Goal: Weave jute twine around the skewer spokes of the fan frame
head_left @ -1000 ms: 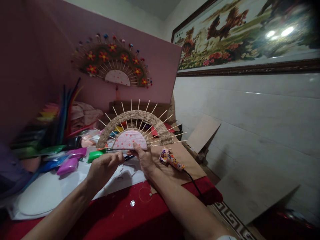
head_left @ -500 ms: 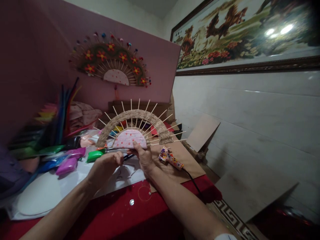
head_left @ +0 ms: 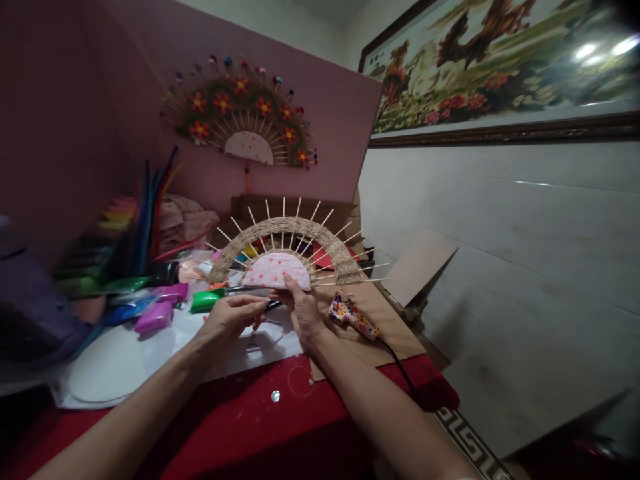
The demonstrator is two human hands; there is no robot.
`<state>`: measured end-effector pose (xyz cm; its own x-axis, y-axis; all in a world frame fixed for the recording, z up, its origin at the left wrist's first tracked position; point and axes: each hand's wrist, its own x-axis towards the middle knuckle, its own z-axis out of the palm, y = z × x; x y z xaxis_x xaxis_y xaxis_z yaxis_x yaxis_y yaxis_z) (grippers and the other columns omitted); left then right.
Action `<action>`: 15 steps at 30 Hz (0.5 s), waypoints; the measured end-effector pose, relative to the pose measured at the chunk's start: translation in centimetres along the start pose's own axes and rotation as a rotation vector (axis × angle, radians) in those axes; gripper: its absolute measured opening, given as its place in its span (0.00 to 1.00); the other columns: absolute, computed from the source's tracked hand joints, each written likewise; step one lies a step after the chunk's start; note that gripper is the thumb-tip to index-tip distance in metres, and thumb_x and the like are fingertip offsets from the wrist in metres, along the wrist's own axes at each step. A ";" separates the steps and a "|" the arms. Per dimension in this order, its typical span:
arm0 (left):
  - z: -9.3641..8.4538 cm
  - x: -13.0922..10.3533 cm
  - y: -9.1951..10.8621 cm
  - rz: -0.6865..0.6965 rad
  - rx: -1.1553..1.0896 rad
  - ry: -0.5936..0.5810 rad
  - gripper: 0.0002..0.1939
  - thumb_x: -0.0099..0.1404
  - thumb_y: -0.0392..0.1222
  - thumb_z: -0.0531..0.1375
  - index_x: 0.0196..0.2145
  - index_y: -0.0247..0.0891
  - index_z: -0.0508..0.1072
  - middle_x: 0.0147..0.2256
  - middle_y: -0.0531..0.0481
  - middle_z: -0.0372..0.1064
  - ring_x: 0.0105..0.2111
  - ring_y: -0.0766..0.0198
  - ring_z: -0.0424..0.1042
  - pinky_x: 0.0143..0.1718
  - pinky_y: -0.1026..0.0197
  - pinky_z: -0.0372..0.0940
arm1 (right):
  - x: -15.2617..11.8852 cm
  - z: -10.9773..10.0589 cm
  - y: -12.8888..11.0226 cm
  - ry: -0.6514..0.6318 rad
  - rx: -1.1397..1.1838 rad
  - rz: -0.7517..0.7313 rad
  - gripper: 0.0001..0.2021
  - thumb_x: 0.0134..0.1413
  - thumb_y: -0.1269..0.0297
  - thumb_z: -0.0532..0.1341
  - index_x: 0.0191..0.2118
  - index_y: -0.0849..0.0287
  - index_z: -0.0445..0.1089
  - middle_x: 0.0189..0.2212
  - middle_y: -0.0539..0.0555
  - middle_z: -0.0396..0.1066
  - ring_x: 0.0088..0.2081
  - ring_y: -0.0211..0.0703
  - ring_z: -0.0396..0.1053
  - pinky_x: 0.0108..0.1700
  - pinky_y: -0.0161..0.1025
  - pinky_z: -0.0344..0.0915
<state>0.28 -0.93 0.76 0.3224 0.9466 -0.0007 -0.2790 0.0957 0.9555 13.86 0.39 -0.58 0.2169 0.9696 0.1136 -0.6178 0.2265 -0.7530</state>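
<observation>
Shifted right and slightly down since the earlier frame: whole scene, camera swing rather than hand travel; left fingers now closer under the pink base.

Head view only:
- Half-round fan frame of wooden skewers woven with tan twine, pink dotted base (head_left: 287,250), held upright above the red-clothed table (head_left: 240,427), just in front of the brown cardboard sheet (head_left: 380,327).
- Right hand (head_left: 303,310) closed on the lower edge of the pink base, thumb on the front face, fingers behind. Sole support of the frame.
- Left hand (head_left: 230,320) curled, fingertips at the bottom edge near the left end; looks pinched on something thin and dark, but cannot tell what.
- Bead-patterned glue gun (head_left: 350,315) lying on the cardboard just right of the right hand, black cord trailing off.
- Green and purple packets (head_left: 165,310) left of the hands; finished flowered fan (head_left: 245,130) on the pink wall.

Doing it well, by judgement: keep grip on the base only, never on skewers or weave; hold frame upright and steady; work left fingertips along the bottom edge; keep wrist clear of the gun's nozzle.
</observation>
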 end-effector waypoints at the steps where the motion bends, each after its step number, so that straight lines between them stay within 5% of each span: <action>1: 0.0 0.0 -0.1 0.003 0.005 0.000 0.09 0.44 0.39 0.67 0.24 0.31 0.75 0.18 0.48 0.68 0.20 0.68 0.64 0.22 0.66 0.55 | 0.0 0.0 -0.1 0.003 0.006 0.007 0.13 0.37 0.62 0.67 0.29 0.64 0.71 0.20 0.50 0.72 0.21 0.38 0.70 0.30 0.37 0.72; 11: -0.1 -0.3 -0.2 0.046 -0.089 -0.044 0.02 0.46 0.33 0.59 0.21 0.34 0.68 0.20 0.50 0.68 0.19 0.69 0.64 0.20 0.67 0.56 | 0.3 -0.3 -0.2 0.091 0.111 -0.038 0.15 0.38 0.61 0.67 0.33 0.64 0.70 0.24 0.50 0.73 0.23 0.37 0.70 0.28 0.34 0.71; 15: 0.2 -0.3 -0.1 -0.036 -0.077 -0.081 0.04 0.50 0.37 0.57 0.22 0.34 0.67 0.17 0.49 0.66 0.17 0.68 0.62 0.18 0.67 0.55 | 0.2 -0.2 -0.4 0.080 0.122 -0.049 0.15 0.39 0.61 0.67 0.34 0.64 0.70 0.25 0.51 0.73 0.25 0.38 0.71 0.30 0.35 0.72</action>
<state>0.41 -1.33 0.69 0.4043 0.9146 -0.0083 -0.3337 0.1559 0.9297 14.30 0.51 -0.38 0.3055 0.9477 0.0924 -0.6910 0.2874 -0.6633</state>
